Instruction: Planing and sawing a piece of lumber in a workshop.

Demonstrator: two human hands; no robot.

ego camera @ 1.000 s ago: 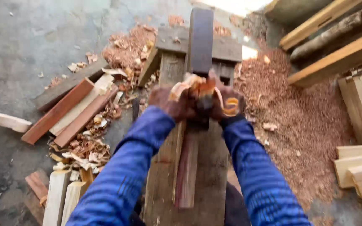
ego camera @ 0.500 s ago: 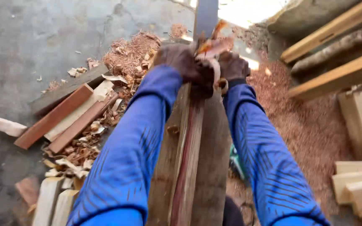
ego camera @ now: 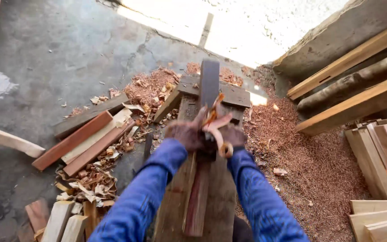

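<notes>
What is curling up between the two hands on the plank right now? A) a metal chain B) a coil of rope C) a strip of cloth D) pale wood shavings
D: pale wood shavings curl up between the left hand and the right hand, which grip a dark tool on the reddish strip of wood lying along the plank.
</notes>
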